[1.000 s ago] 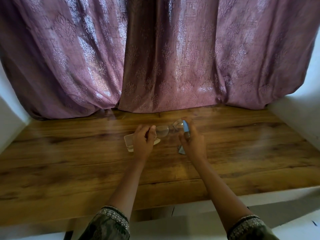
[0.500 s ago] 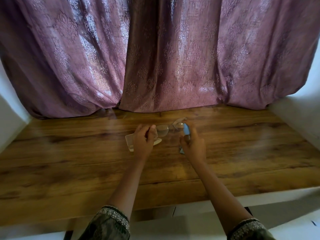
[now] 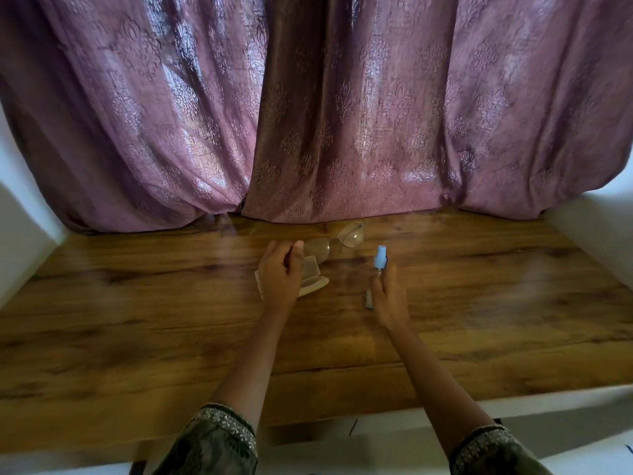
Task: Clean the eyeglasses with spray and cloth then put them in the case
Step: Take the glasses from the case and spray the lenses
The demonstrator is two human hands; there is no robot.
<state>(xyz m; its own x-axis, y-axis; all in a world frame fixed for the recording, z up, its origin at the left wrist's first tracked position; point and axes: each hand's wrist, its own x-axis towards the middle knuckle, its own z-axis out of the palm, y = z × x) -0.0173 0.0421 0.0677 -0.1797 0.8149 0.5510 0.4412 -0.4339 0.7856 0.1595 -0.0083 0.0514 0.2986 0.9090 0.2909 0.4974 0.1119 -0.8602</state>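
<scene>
My left hand point(image 3: 279, 274) grips the clear-framed eyeglasses point(image 3: 337, 241) by their left end and holds them just above the wooden table point(image 3: 137, 337), lenses pointing to the far right. Under that hand lies a pale translucent case point(image 3: 313, 282), partly hidden. My right hand point(image 3: 388, 299) holds a small clear spray bottle point(image 3: 380, 262) with a light-blue nozzle, upright, a short way to the right of the glasses. A dark grey cloth point(image 3: 368, 299) peeks out from under my right hand on the table.
Purple patterned curtains point(image 3: 342, 114) hang along the table's far edge, close behind the glasses. White walls point(image 3: 603, 228) close in both sides. The table's near edge runs just in front of my sleeves.
My right hand has pulled the spray bottle away from the lenses, to the right and toward me. My left hand still holds the glasses in about the same place.
</scene>
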